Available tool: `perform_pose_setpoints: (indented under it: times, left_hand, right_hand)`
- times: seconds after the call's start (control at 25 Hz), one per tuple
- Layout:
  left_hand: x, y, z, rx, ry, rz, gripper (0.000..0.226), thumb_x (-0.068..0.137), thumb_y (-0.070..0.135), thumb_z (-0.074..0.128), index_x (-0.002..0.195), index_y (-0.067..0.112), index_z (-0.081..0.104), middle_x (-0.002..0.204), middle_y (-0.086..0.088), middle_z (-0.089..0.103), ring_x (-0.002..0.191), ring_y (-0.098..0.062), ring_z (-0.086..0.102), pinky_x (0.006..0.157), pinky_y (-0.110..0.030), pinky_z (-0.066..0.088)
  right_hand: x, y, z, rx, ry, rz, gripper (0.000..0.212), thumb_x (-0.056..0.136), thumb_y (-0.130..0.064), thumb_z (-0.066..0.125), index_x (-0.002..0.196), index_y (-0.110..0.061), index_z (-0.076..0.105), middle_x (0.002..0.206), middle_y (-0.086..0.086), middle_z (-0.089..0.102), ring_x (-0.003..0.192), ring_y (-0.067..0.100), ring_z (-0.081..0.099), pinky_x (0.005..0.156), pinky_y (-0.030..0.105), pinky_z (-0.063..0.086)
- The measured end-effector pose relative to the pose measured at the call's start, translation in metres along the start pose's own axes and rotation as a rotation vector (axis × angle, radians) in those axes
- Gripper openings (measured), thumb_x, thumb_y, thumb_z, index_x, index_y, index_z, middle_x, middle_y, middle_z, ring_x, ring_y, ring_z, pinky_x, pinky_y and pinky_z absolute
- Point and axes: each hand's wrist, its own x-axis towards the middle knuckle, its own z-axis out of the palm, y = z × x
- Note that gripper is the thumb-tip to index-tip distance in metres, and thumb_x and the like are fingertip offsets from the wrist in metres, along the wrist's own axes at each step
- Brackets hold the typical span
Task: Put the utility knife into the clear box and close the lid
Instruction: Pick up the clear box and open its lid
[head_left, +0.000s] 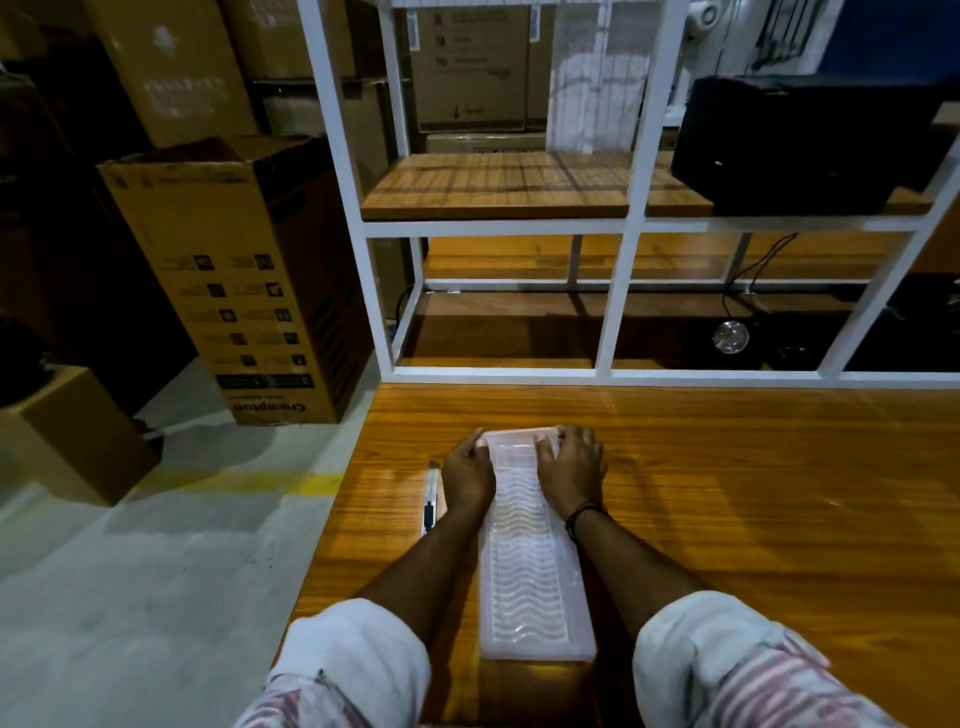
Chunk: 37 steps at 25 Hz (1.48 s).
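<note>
A long clear box (530, 561) with a wavy ribbed lid lies lengthwise on the wooden table (753, 493), running away from me. My left hand (469, 470) and my right hand (570, 465) both grip its far end, fingers curled over the far corners of the lid. The lid looks down on the box. The utility knife (430, 499), slim and silver with a black slider, lies on the table just left of my left wrist, parallel to the box and near the table's left edge.
A white metal shelf frame (613, 291) with wooden boards stands at the table's far edge. A black case (800, 140) sits on its shelf. Cardboard boxes (244, 280) stand on the grey floor to the left. A cable and a round shiny object (731, 336) lie behind the frame.
</note>
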Motion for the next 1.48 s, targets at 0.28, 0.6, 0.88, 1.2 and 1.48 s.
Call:
perform_pose_setpoints:
  times: [0.28,0.6,0.88,1.2,1.48]
  left_hand:
    - [-0.004,0.003,-0.016,-0.314,-0.142,-0.236,0.024,0.102,0.021,0.052,0.091,0.014,0.072,0.086,-0.003,0.075,0.091,-0.033,0.071,0.079,-0.039,0.058]
    - [-0.098,-0.023,-0.070,0.307,-0.195,-0.177,0.032,0.093,0.045,0.066,0.114,0.021,0.064,0.100,-0.003,0.075,0.091,-0.021,0.072,0.075,-0.030,0.056]
    - [-0.154,-0.024,-0.096,0.412,-0.290,-0.083,0.028,0.095,0.049,0.063,0.114,0.030,0.061,0.075,0.003,0.075,0.071,-0.010,0.073,0.072,-0.037,0.061]
    - [-0.165,-0.037,-0.096,0.223,-0.593,0.051,0.093,0.073,0.035,0.090,0.145,0.052,0.033,0.120,0.046,0.061,0.114,0.023,0.057,0.086,-0.006,0.051]
    - [-0.177,-0.056,-0.084,0.239,-0.403,0.210,0.095,0.084,0.027,0.082,0.149,0.060,0.021,0.117,0.053,0.057,0.112,0.019,0.061,0.087,-0.005,0.052]
  right_hand:
    - [-0.004,-0.007,-0.009,0.017,-0.063,0.031,0.053,0.096,-0.047,0.054,0.135,-0.011,0.055,0.144,0.015,0.050,0.133,0.036,0.044,0.108,0.047,0.040]
    - [-0.085,0.023,-0.065,0.079,-0.310,0.060,0.043,0.092,-0.049,0.063,0.106,-0.009,0.062,0.103,0.006,0.068,0.085,0.018,0.063,0.062,0.025,0.043]
    - [-0.151,0.033,-0.112,0.211,-0.531,0.297,0.045,0.090,-0.057,0.061,0.075,-0.015,0.054,0.048,-0.001,0.057,0.043,0.018,0.059,0.045,0.029,0.044]
    - [-0.155,0.013,-0.117,0.160,-0.481,0.289,0.034,0.091,-0.054,0.060,0.088,-0.020,0.053,0.060,0.011,0.070,0.042,0.033,0.064,0.040,0.034,0.046]
    - [-0.157,0.007,-0.115,-0.248,-0.467,0.077,0.034,0.097,-0.059,0.041,0.096,-0.025,0.046,0.089,0.007,0.073,0.079,0.029,0.069,0.064,0.040,0.054]
